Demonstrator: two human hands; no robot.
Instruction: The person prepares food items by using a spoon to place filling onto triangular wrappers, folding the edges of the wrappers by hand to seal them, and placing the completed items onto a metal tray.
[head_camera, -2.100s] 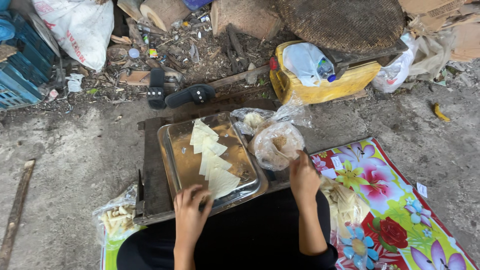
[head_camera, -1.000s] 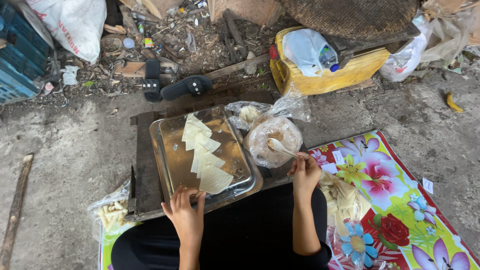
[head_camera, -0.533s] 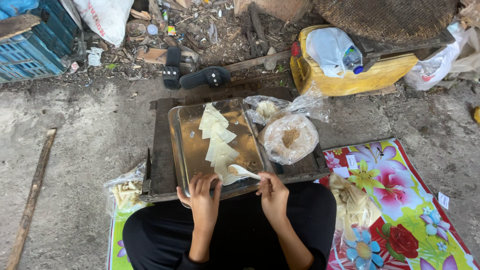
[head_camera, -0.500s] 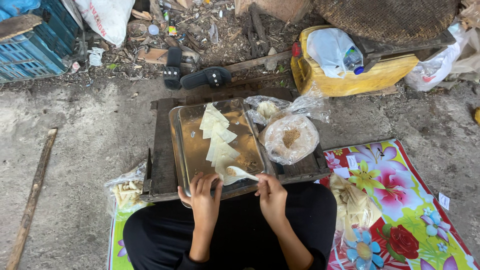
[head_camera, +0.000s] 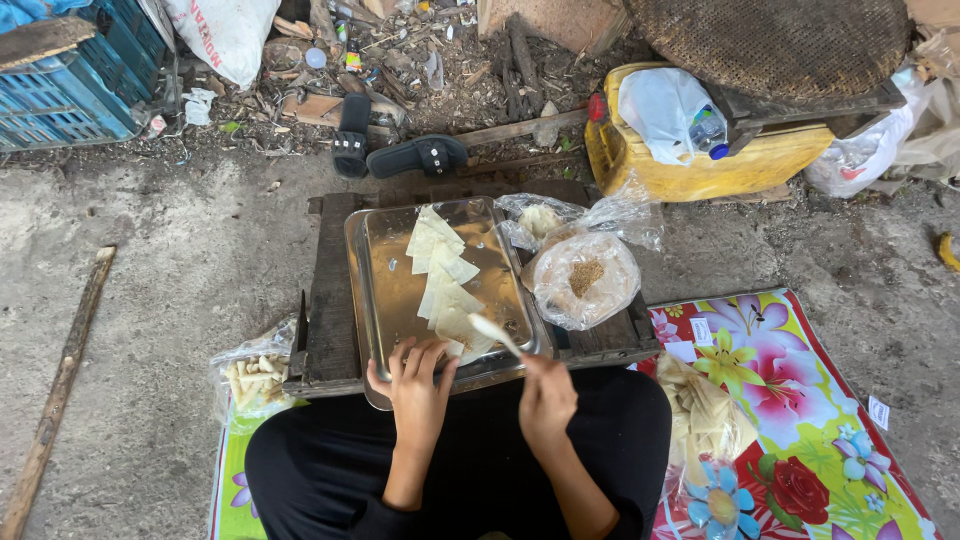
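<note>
Left hand fingers spread on metal tray near rim, right hand beside it pinching white spoon over pastry wrappers

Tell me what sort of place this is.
Likely an outdoor, makeshift food-preparation spot on bare ground: a metal tray of pale wrappers sits on a low wooden pallet, a floral mat covers rough concrete, and debris lies behind.
</note>
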